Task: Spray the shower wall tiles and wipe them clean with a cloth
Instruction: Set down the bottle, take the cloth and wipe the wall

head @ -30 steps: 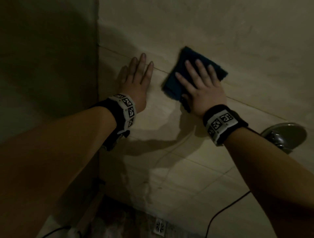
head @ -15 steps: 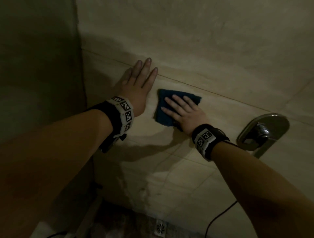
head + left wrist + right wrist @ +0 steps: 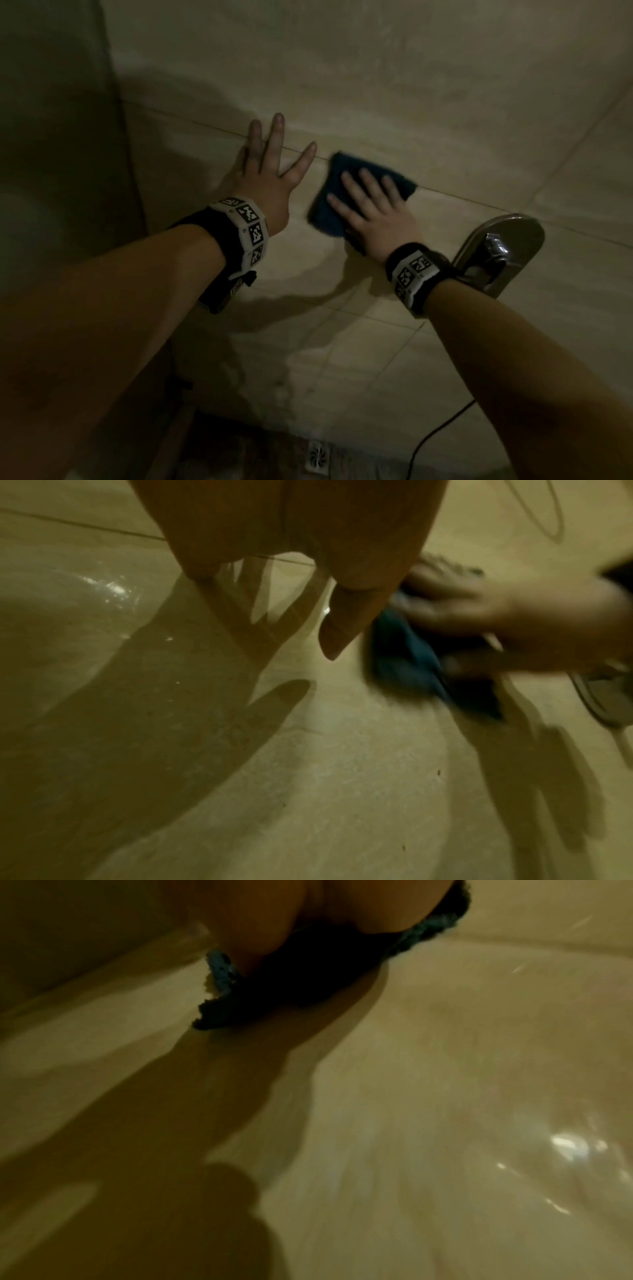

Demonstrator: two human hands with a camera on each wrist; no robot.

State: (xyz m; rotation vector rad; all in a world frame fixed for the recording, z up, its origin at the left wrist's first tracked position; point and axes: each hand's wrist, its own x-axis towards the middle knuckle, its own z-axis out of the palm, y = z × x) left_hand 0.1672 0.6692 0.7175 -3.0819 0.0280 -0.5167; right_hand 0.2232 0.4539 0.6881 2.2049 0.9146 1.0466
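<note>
A dark blue cloth (image 3: 329, 202) lies flat against the beige wall tiles (image 3: 394, 113), just under a grout line. My right hand (image 3: 373, 209) presses on it with straight, spread fingers. The cloth (image 3: 404, 658) shows blurred beside that hand (image 3: 507, 620) in the left wrist view, and its frayed edge (image 3: 219, 972) peeks from under the palm in the right wrist view. My left hand (image 3: 270, 171) rests flat on the bare tile to the cloth's left, fingers spread and holding nothing. No spray bottle is in view.
A chrome shower handle on its oval plate (image 3: 496, 253) sticks out of the wall right beside my right wrist. A dark wall corner (image 3: 120, 137) runs down at the left. A black cable (image 3: 435, 435) and a floor drain (image 3: 318, 459) lie below.
My right hand slid the cloth down and left along the wall, then slightly back up toward the grout line. The left hand stayed planted, its fingers now spread wider.
</note>
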